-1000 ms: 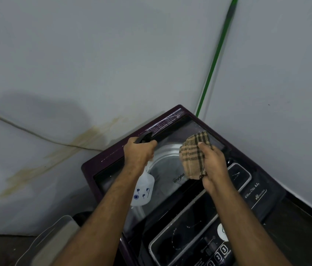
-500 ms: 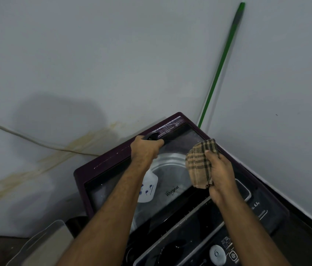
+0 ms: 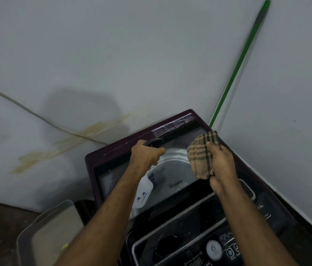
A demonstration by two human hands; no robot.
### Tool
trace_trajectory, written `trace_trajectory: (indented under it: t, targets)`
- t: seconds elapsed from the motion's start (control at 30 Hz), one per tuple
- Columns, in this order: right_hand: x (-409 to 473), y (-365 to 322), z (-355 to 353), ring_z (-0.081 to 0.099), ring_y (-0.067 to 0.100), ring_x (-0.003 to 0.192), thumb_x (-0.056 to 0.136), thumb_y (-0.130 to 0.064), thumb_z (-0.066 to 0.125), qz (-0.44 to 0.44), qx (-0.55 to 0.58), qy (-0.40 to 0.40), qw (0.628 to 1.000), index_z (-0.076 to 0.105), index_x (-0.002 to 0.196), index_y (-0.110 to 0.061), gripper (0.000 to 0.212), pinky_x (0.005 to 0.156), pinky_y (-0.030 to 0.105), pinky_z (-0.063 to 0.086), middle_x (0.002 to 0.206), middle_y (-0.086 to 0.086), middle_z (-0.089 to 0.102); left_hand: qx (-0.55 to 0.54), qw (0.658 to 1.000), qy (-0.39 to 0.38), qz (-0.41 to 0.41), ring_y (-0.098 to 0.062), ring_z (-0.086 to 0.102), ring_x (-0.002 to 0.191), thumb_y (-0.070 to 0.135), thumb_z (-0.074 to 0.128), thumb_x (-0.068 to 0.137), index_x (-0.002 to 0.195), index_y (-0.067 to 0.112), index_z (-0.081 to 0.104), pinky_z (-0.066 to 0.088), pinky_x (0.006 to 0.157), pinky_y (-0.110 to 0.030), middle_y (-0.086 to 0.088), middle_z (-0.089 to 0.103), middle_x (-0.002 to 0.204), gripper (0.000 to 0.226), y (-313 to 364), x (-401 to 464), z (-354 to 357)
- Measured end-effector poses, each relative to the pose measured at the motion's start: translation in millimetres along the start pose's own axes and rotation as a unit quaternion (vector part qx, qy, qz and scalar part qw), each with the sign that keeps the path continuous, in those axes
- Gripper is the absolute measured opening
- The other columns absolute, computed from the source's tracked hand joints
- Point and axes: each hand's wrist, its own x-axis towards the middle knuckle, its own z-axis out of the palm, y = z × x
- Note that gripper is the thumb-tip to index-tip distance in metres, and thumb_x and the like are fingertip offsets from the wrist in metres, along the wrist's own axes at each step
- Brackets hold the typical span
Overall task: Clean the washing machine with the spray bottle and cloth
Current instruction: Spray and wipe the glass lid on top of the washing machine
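In the head view, your left hand (image 3: pixel 147 156) has its grip closed around the neck of the bottle (image 3: pixel 144 191), finger on the trigger; the nozzle points toward 12 o'clock, at the far edge of the lid (image 3: pixel 178 175). The bottle's white body hangs below your wrist, above the glass. Your right hand (image 3: pixel 221 166) has its grip closed on the cloth (image 3: pixel 202 152), bunched and held above the lid at about 2 o'clock, seemingly not pressed to it. The washer (image 3: pixel 113 150) sits in the wall corner with its panel (image 3: pixel 199 244) at 6 o'clock.

You look to be at the spraying step. Next, I judge, squeeze the trigger over the glass, then bring the cloth down flat and wipe.
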Motion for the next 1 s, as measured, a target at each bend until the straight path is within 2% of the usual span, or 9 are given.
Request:
trace_trajectory:
  t: [0.07, 0.2, 0.3, 0.37, 0.47, 0.6, 0.77, 0.87, 1.0]
  targets:
    - [-4, 3, 7, 0.076, 0.026, 0.091, 0.100, -0.017, 0.062, 0.003, -0.007, -0.008, 1.000, 0.068, 0.121, -0.007, 0.024, 0.070, 0.035, 0.060, 0.103, 0.012, 0.078, 0.006, 1.000, -0.011, -0.004, -0.021, 0.067, 0.068, 0.012, 0.083, 0.085, 0.103, 0.019, 0.054, 0.049, 0.056, -0.030, -0.013, 0.075, 0.090, 0.035, -8, -11, -11]
    - [-16, 13, 21, 0.076, 0.024, 0.091, 0.100, -0.017, 0.061, -0.004, -0.022, -0.019, 1.000, 0.070, 0.113, -0.012, 0.017, 0.077, 0.038, 0.062, 0.102, 0.009, 0.078, 0.005, 1.000, 0.007, 0.007, -0.017, 0.067, 0.063, 0.015, 0.083, 0.084, 0.111, 0.017, 0.057, 0.045, 0.045, -0.022, -0.009, 0.075, 0.085, 0.038, -22, -22, -17]
    - [-21, 19, 22, 0.076, 0.024, 0.091, 0.100, -0.017, 0.061, -0.009, -0.018, -0.004, 1.000, 0.070, 0.110, -0.011, 0.015, 0.072, 0.036, 0.061, 0.096, 0.007, 0.078, 0.056, 0.998, 0.022, 0.008, -0.023, 0.076, 0.085, 0.029, 0.086, 0.077, 0.111, 0.021, 0.058, 0.065, 0.070, -0.036, -0.008, 0.074, 0.102, 0.045, -26, -28, -9]
    - [-24, 23, 17, 0.076, 0.025, 0.091, 0.100, -0.016, 0.060, -0.015, -0.015, 0.010, 1.000, 0.069, 0.114, -0.008, 0.019, 0.070, 0.034, 0.060, 0.097, 0.008, 0.077, 0.074, 0.997, 0.031, 0.014, -0.027, 0.075, 0.095, 0.033, 0.086, 0.074, 0.115, 0.019, 0.058, 0.066, 0.085, -0.047, -0.007, 0.071, 0.109, 0.052, -28, -33, -3]
    - [-30, 20, 6, 0.075, 0.023, 0.087, 0.101, -0.016, 0.059, -0.014, -0.001, 0.038, 0.999, 0.067, 0.119, -0.005, 0.023, 0.071, 0.034, 0.061, 0.104, 0.012, 0.076, 0.097, 0.994, 0.029, 0.036, -0.026, 0.072, 0.099, 0.035, 0.085, 0.077, 0.125, 0.017, 0.059, 0.064, 0.090, -0.047, -0.006, 0.068, 0.113, 0.058, -29, -40, 5]
    - [-33, 13, -13, 0.074, 0.015, 0.073, 0.101, -0.013, 0.059, -0.031, 0.020, 0.071, 0.997, 0.066, 0.121, -0.001, 0.024, 0.060, 0.028, 0.059, 0.094, 0.009, 0.074, 0.078, 0.996, -0.001, 0.041, -0.025, 0.073, 0.099, 0.030, 0.085, 0.080, 0.122, 0.017, 0.059, 0.064, 0.091, -0.045, -0.007, 0.069, 0.114, 0.051, -21, -49, 18]
    - [-36, 10, -33, 0.075, 0.017, 0.077, 0.100, -0.014, 0.059, -0.038, 0.026, 0.091, 0.995, 0.067, 0.119, -0.003, 0.023, 0.064, 0.029, 0.059, 0.094, 0.007, 0.075, 0.139, 0.989, -0.012, 0.057, -0.025, 0.071, 0.101, 0.036, 0.085, 0.077, 0.122, 0.019, 0.057, 0.064, 0.091, -0.044, -0.003, 0.066, 0.111, 0.056, -14, -63, 37]
    - [-38, 10, -38, 0.074, 0.016, 0.075, 0.100, -0.013, 0.060, -0.042, 0.030, 0.098, 0.994, 0.067, 0.118, -0.003, 0.022, 0.065, 0.030, 0.060, 0.092, 0.007, 0.075, 0.121, 0.991, -0.016, 0.055, -0.024, 0.070, 0.096, 0.029, 0.085, 0.080, 0.105, 0.022, 0.050, 0.064, 0.090, -0.044, 0.003, 0.061, 0.094, 0.044, -18, -65, 44]
    - [-42, 13, -41, 0.075, 0.016, 0.078, 0.100, -0.015, 0.060, -0.037, 0.026, 0.098, 0.994, 0.068, 0.115, -0.009, 0.018, 0.066, 0.030, 0.060, 0.095, 0.006, 0.076, 0.091, 0.994, -0.023, 0.058, -0.026, 0.077, 0.087, 0.030, 0.084, 0.073, 0.098, 0.021, 0.063, 0.066, 0.085, -0.049, -0.004, 0.073, 0.092, 0.033, -26, -69, 45]
